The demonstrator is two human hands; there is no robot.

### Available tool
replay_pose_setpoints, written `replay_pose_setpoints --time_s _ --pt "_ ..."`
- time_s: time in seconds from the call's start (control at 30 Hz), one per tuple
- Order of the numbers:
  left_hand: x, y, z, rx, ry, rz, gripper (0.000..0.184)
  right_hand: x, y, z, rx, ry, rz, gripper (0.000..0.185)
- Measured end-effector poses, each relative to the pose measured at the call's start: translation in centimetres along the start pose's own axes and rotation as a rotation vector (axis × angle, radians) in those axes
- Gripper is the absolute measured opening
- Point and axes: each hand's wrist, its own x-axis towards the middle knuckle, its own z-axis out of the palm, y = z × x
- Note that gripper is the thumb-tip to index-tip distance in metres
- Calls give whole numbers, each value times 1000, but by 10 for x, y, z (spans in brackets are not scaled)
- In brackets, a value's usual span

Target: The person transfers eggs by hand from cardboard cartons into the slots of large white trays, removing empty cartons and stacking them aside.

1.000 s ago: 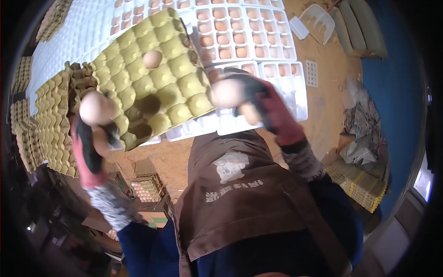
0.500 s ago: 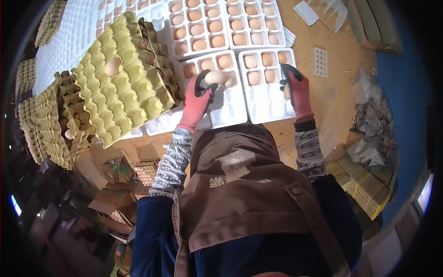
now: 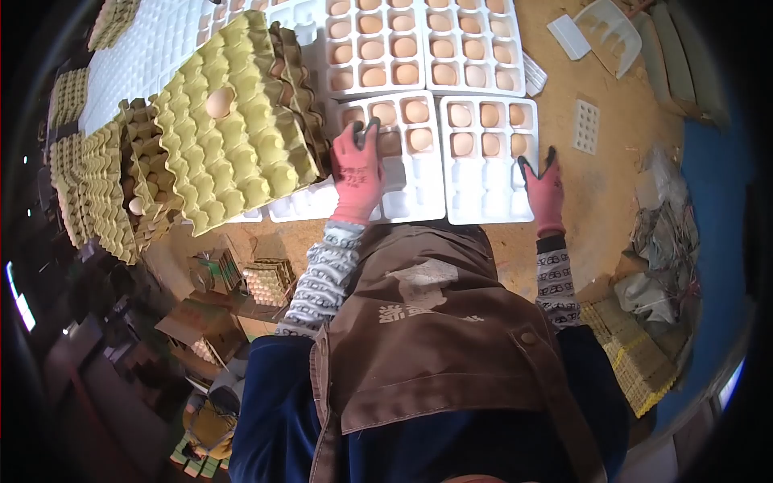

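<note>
My left hand (image 3: 358,171), in a pink glove with dark fingertips, is over the left side of a white foam tray (image 3: 403,203). Two of its fingers show spread apart; its palm side is hidden. Just right of it, a shaded brown egg (image 3: 389,143) sits in a cell, with another egg (image 3: 420,139) beside it. My right hand (image 3: 547,191), gloved alike, is open at the right edge of a second foam tray (image 3: 487,211). Its thumb and fingers are apart with nothing between. The nearest egg (image 3: 519,145) lies in that tray's second row.
Yellow-green pulp trays (image 3: 241,165) are stacked at the left, one egg (image 3: 218,103) on top. Foam trays filled with eggs (image 3: 475,76) adjoin at the back. At the right are a small white grid (image 3: 586,126), a white scoop-like piece (image 3: 616,40) and crumpled plastic (image 3: 664,217).
The egg from my left hand now sits in the left tray, and the one from my right hand in the right tray. My right hand has drawn back and opened. The view has shifted.
</note>
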Motion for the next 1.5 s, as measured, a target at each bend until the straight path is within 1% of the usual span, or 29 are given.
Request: replay_pose_setpoints --time_s 0.03,0.07,0.1,0.17,0.2,0.23,0.3,0.33,0.37,0.43,0.5,0.57,0.63,0.67,0.73,0.8,0.83,0.9,0.93,0.97,1.03,1.13,1.23,1.27,1.3,1.37,1.43,1.47,1.5 --pt "3 -1 5 105 -76 -16 54 1 -5 0 -41 -149 104 57" --pt "7 -6 12 161 -136 -18 57 2 -16 -6 40 -231 65 53" --pt "3 -6 16 129 -180 -38 56 3 -13 -3 17 -214 15 51" --pt "-7 -14 17 -25 -54 5 55 11 -8 5 -20 -172 -85 48" --pt "-11 -18 17 -77 -48 27 55 15 -7 1 -25 -267 -4 50" --pt "-16 -20 14 -129 -43 52 55 21 -10 -6 -10 -314 1 51" --pt "-28 -19 15 -32 -90 81 53 30 -13 -18 15 -417 12 53" --pt "-33 -12 9 -40 -159 32 54 34 -12 -13 -163 -283 -30 57" --pt "-38 -5 4 -45 -226 -21 56 39 -41 -19 -33 -159 -85 58" --pt "-50 -8 4 47 -316 -17 62 36 -134 -42 241 73 -183 59" --pt "-52 -20 7 -57 -399 -31 65 21 -210 -27 627 -221 -285 66" --pt "-53 -27 11 -70 -375 19 63 1 -298 -45 218 -476 -361 79" --pt "-61 -35 23 -136 -216 94 37 -6 -358 -45 148 -719 -331 84" --pt "-61 -34 20 -168 -211 80 33 -6 -367 -41 108 -647 -394 83" --pt "-65 -37 21 -243 -224 86 37 -7 -377 -28 27 -495 -517 82" --pt "-64 -41 18 -337 -294 74 41 -5 -370 -26 140 -388 -609 79" --pt "-60 -40 4 -382 -396 61 45 -3 -366 -27 195 -341 -656 78" --pt "-55 -47 -16 -404 -505 68 52 16 -371 -47 333 -405 -542 71" --pt "-50 -49 -39 -426 -506 75 59 28 -369 -49 418 -412 -503 70" --pt "-59 -55 -46 -448 -418 133 64 42 -358 -42 474 -302 -545 69" --pt "-58 -64 -85 -510 -458 157 63 77 -355 -55 576 -304 -420 63" --pt "-70 -84 -131 -703 -397 92 60 142 -363 -78 618 -271 -390 53" --pt "-65 -95 -181 -835 -374 -17 61 209 -394 -68 579 -344 -327 50" --pt "-63 -100 -189 -794 -378 -29 62 237 -401 -54 526 -292 -387 52" --pt "-56 -106 -200 -783 -313 28 63 266 -407 -28 471 -245 -443 53" --pt "-33 -121 -223 -762 -199 126 64 317 -426 28 378 13 -566 42" --pt "-10 -142 -229 -667 -71 113 63 348 -448 58 73 -121 -401 60" --pt "8 -154 -238 -618 -75 69 62 335 -456 57 16 -95 -399 61" --pt "21 -166 -241 -368 3 73 59 313 -475 40 -41 -66 -393 63"
